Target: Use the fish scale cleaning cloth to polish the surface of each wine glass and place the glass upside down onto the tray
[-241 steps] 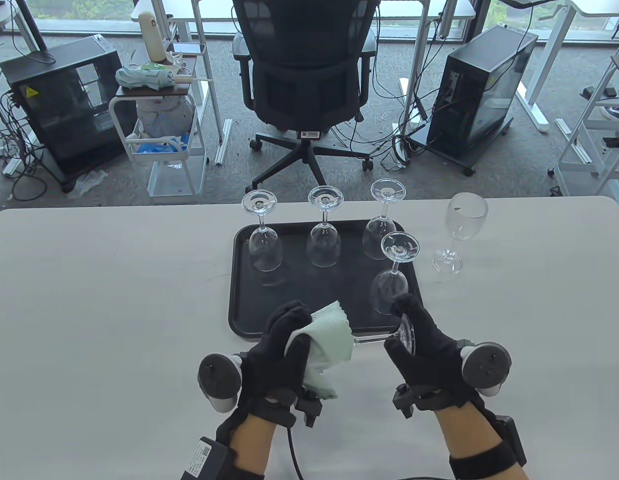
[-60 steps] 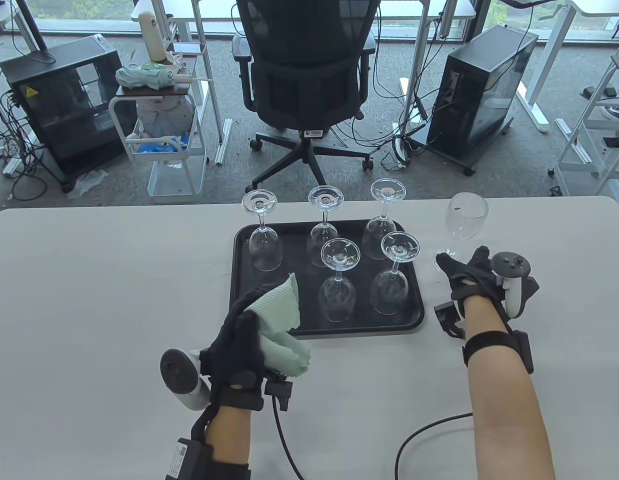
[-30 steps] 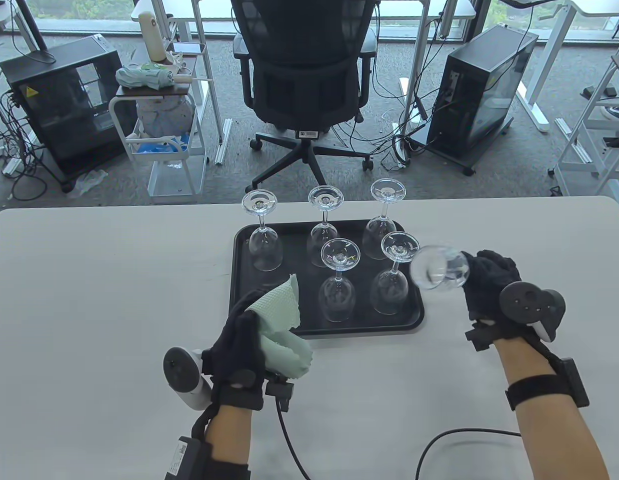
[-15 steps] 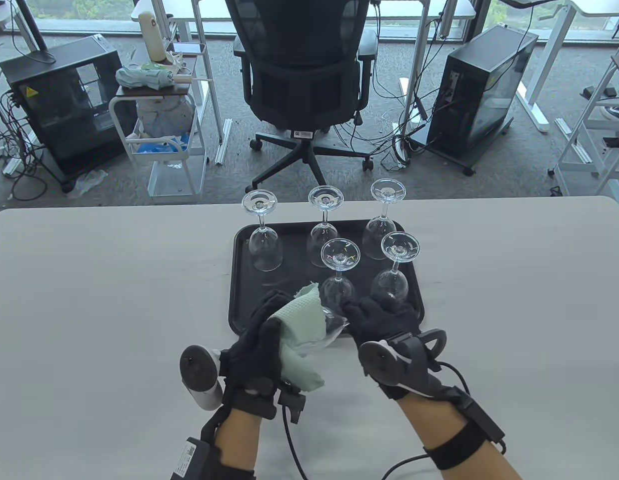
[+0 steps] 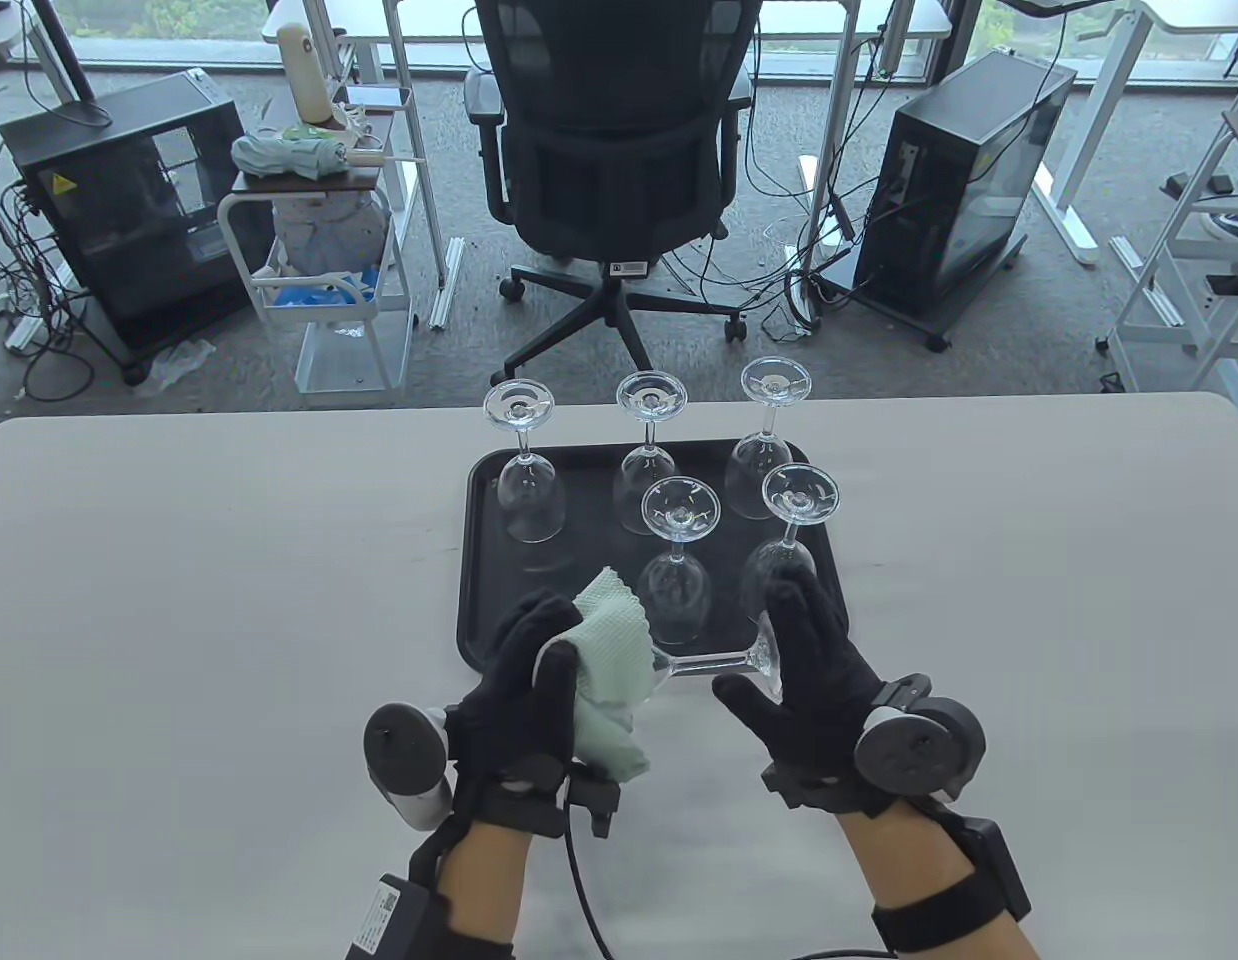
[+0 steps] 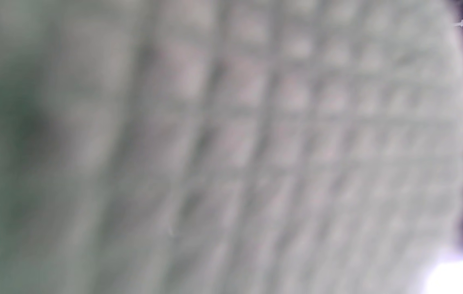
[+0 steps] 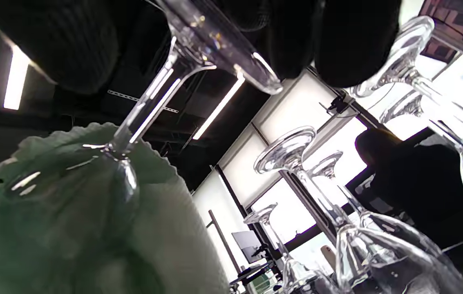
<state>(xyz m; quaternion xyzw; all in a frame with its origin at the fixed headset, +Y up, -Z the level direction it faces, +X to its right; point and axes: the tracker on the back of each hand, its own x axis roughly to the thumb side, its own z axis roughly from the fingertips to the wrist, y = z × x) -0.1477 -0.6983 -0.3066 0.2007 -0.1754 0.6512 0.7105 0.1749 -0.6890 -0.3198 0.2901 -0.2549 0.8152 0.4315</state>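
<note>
While the right hand (image 5: 814, 690) pinches the foot of a wine glass (image 5: 714, 662), thumb on one side and fingers on the other, the glass lies sideways in the air just above the table's (image 5: 179, 620) near half, right at the near edge of the black tray (image 5: 476, 560). Its bowel end is buried in the pale green cloth (image 5: 611, 665), and the left hand (image 5: 524, 700) has its fingers curled round that cloth and the bowl inside it. Stem runs straight across between the two hands.

Five glasses (image 5: 679, 560) stand upside down on the tray, three along the far edge and two nearer, at the middle and the right. Near-left corner of the tray is bare.

Left wrist view is just blurry cloth (image 6: 231, 147) filling the picture. Right wrist view looks up at the stem (image 7: 149, 98) going into the cloth, with gloved fingers (image 7: 354, 41) round the foot.
</note>
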